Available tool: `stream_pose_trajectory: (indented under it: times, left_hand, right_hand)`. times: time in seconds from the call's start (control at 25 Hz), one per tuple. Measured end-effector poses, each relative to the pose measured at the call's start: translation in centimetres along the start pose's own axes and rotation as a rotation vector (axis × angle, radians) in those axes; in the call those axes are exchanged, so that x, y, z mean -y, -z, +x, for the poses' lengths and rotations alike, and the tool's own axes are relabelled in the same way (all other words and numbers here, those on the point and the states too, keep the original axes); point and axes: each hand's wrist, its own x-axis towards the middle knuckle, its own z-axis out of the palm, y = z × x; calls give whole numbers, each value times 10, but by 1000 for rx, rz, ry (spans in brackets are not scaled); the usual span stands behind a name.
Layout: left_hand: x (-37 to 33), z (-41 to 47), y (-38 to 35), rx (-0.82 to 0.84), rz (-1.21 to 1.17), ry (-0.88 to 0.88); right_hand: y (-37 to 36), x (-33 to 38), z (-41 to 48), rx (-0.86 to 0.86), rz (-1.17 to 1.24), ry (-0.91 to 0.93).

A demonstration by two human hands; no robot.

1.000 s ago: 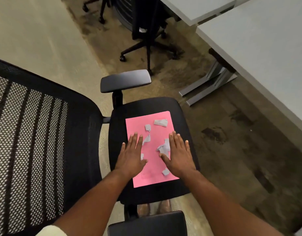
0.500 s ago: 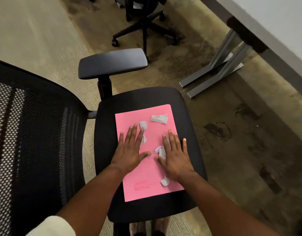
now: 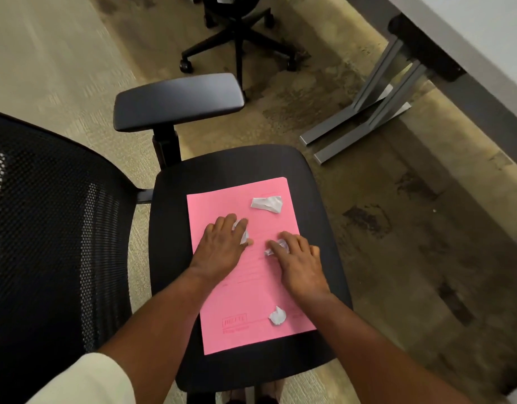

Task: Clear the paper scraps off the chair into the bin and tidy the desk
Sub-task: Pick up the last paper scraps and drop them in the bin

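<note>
Left hand: the left hand [image 3: 222,246] lies palm down on the pink folder [image 3: 245,287], with its fingers curled around a small white scrap [image 3: 242,232]. Only a bit of that scrap shows between the fingers.
Right hand: the right hand [image 3: 302,262] also lies on the folder, just beside the left one. Its fingers are bent over another crumpled scrap [image 3: 277,247], which peeks out by the thumb.
Loose scraps: one white scrap [image 3: 267,204] sits near the far edge of the folder. A smaller scrap [image 3: 277,315] sits near the close edge, beside the right wrist.
Folder: it lies flat on the black chair seat [image 3: 318,205].
Writing: a red stamp in a box [image 3: 234,320] and a line of red print sit near the folder's close edge. The letters are too blurry to read.
Chair: the mesh back [image 3: 47,228] is on the left, and one armrest [image 3: 178,100] is past the seat.
Sleeve: a cream sleeve [image 3: 85,380] shows at the bottom, cut off by the edge.
Desk: a pale desk [image 3: 490,33] with grey metal legs [image 3: 365,118] is at the top right, mostly cut off.
Other chair: only the wheeled base [image 3: 240,45] of another chair shows at the top.
</note>
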Motion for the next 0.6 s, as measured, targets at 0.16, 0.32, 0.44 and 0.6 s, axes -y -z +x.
stream_pose_trajectory:
  times: [0.16,0.32,0.44,0.6]
  left_hand:
    - [-4,-5,-3,-9,-89,-31]
    - [-14,-8,12,99,-280,49]
    - [-22,-24,25,123,-380,62]
    - [-32,-57,30,190,-411,41]
  right_hand:
    - [2,1,6,-82,1,17]
    - [9,10,14,-116,71,-6]
    - [26,22,32,-138,189,-80]
    - [43,36,67,-110,139,-29]
